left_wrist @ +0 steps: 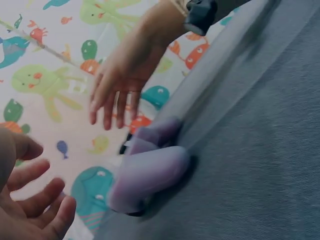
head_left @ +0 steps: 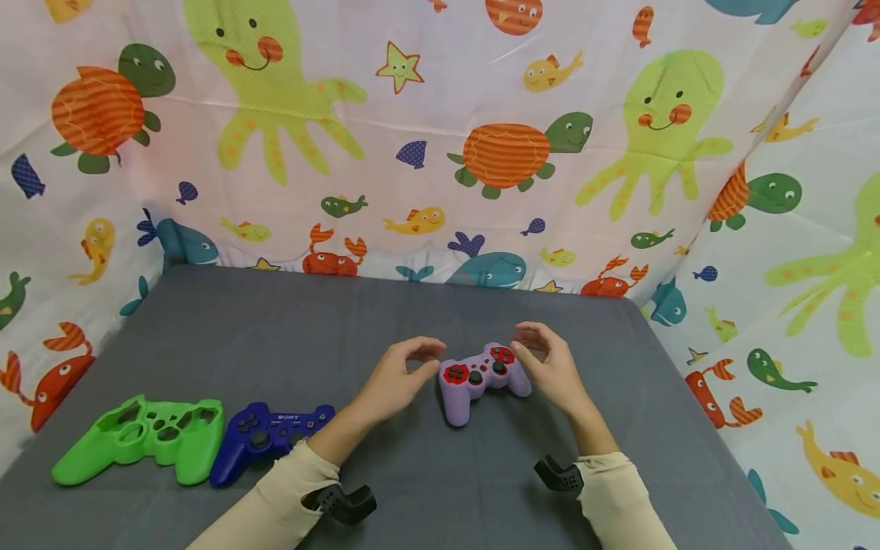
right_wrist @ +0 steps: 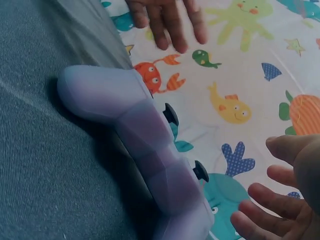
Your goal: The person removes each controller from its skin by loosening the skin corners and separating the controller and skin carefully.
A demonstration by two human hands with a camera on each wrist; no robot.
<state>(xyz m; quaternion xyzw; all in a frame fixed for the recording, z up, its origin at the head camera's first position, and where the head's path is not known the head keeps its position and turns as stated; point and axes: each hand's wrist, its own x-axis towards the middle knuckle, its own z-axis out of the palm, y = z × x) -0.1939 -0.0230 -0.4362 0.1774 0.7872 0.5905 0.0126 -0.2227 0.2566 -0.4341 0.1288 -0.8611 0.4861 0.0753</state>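
Observation:
A light purple game controller (head_left: 485, 368) with red button areas and black thumbsticks lies on the grey table. My left hand (head_left: 401, 376) is just to its left, fingers relaxed and slightly bent. On the other side is my right hand (head_left: 552, 369), fingers also loosely bent, thumb close to the controller's edge. The left wrist view shows a gap between the left hand (left_wrist: 37, 195) and the purple controller (left_wrist: 150, 172). In the right wrist view, the right hand (right_wrist: 280, 200) is likewise apart from the controller (right_wrist: 145, 130). Neither hand holds anything.
A green controller cover (head_left: 154, 431) with open cutouts lies at the left of the table (head_left: 330, 321). Beside it is a dark blue Sony controller (head_left: 257, 438), partly behind the left forearm. A sea-animal printed cloth (head_left: 426, 107) stands behind and along the sides.

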